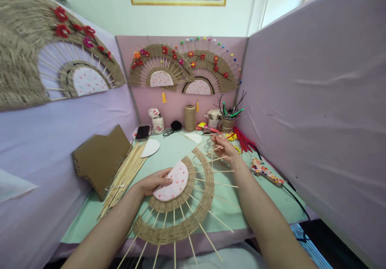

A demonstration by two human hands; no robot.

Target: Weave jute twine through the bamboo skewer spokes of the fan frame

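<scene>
A half-round fan frame (208,192) of thin sticks and woven twine is tilted over the front of the table, its sticks fanning down and right. My left hand (157,182) grips its pink dotted half-circle centre (177,180), thumb on top. Up by the stick ends at the frame's upper right is my right hand (224,148), its fingers pinched together near loose twine (215,153). What exactly those fingers hold is too small to make out.
Bundled sticks (123,176) and brown cardboard (101,160) lie left. A twine spool (189,118) and a tool jar (228,123) stand at the back. Right of my right hand are red strips (243,140) and a patterned glue gun (267,173) with a cord. Finished fans (211,66) hang behind.
</scene>
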